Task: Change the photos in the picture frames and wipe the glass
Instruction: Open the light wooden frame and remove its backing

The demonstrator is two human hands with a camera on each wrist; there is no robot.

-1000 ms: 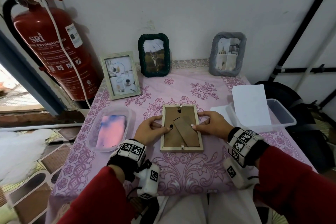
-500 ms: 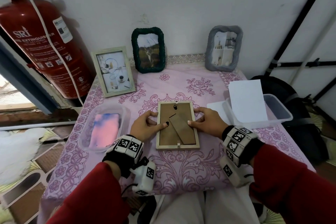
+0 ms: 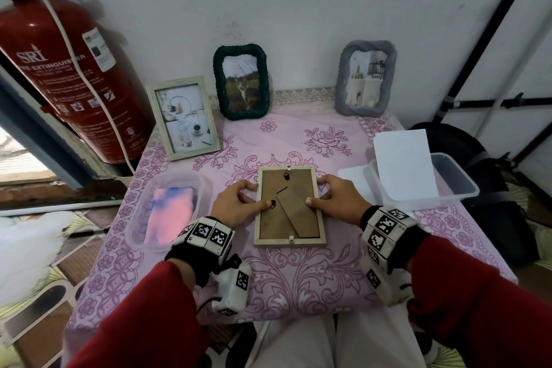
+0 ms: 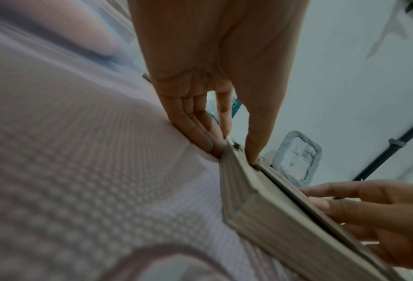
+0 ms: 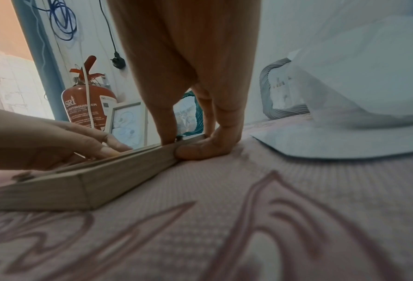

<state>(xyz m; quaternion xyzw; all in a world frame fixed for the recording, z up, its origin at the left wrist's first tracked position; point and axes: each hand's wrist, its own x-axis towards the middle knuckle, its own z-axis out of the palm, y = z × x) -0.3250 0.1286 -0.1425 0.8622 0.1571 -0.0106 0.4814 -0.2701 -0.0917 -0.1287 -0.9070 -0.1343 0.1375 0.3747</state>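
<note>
Here, your left hand (image 3: 236, 205) and right hand (image 3: 337, 200) grip opposite edges of the pale wooden picture frame (image 3: 289, 206), thumbs on its backing, face-down on the pink floral table (image 3: 298, 275).

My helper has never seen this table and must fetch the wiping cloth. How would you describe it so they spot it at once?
Start at the red fire extinguisher on the left; just below it, on the pink tablecloth, sits a clear plastic tub. The cloth lies folded inside. It is pink with blue patches; the other tub, on the right, holds only white paper.
</note>
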